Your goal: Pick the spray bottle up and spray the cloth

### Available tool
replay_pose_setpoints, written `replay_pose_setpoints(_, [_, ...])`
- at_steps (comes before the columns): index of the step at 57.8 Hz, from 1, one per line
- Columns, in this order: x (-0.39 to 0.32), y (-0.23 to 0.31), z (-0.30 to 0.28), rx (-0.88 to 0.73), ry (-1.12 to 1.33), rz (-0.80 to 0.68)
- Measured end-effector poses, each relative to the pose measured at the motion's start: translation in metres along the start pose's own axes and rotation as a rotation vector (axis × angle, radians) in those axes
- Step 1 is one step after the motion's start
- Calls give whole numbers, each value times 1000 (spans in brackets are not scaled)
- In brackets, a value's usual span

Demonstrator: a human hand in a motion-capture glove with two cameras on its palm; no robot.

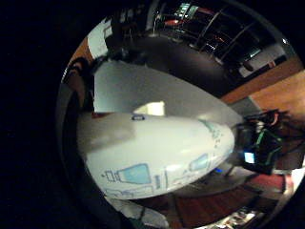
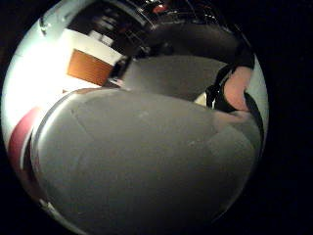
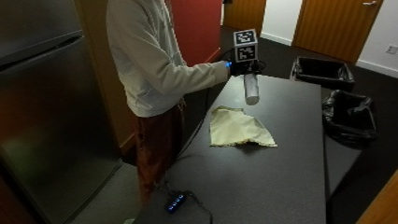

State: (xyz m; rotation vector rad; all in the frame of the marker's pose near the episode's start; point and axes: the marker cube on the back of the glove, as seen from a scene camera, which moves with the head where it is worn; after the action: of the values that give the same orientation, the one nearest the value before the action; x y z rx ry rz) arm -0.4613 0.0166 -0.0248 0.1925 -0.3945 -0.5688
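While the spray bottle (image 3: 251, 87) hangs lifted above the tabletop (image 3: 280, 158), spraying remains.
The right hand (image 3: 239, 68) grips its top; the cloth (image 3: 238, 127) lies just below, seemingly unsprayed.

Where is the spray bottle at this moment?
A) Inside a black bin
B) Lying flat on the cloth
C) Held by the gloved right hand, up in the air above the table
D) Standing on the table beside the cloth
C: in the outside view the right hand grips the spray bottle, which hangs clear of the table, beyond the cloth.
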Motion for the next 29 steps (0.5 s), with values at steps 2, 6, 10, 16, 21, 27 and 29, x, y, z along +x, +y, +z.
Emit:
replay_pose_setpoints(2, [-4,-4,-3,30,-84,16])
replay_pose_setpoints(6, [-11,-11,-5,74,-270,41])
replay_pose_setpoints(10, [-26,-18,0,92,-491,65])
replay_pose_setpoints(16, [-41,-25,8,101,-743,109])
replay_pose_setpoints(21, [-44,-8,27,-39,-835,98])
replay_pose_setpoints(27, [-52,-30,60,90,-872,204])
replay_pose_setpoints(29, [-52,-27,71,61,-862,200])
